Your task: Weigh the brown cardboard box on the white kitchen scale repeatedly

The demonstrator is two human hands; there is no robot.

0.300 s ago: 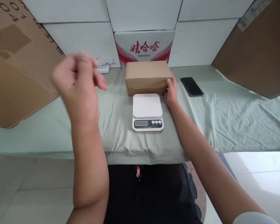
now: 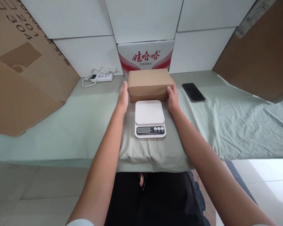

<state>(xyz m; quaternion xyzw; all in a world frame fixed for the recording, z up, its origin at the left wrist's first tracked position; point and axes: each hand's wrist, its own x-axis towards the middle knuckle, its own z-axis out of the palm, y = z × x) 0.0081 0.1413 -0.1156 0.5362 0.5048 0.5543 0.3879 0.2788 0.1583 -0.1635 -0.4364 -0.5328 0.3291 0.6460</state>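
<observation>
Straight ahead of me in the head view, a brown cardboard box [image 2: 148, 91] sits level just behind a white kitchen scale [image 2: 149, 112], on a surface [image 2: 89, 125] covered in pale green cloth. My right hand [image 2: 173, 97] grips the box's right end, thumb pressed on the front face near the corner, fingers wrapped round the side. My left hand [image 2: 123, 96] stands along the left end, uncurled, palm turned inward; I cannot tell how firmly it presses there. The scale's tray carries nothing, and its display and buttons face me. Right of the box lies a dark phone [image 2: 193, 92]; to the left, near the back, a white power strip [image 2: 103, 77] with its cable. Behind the box stands a white carton [image 2: 145, 50] with red lettering.
</observation>
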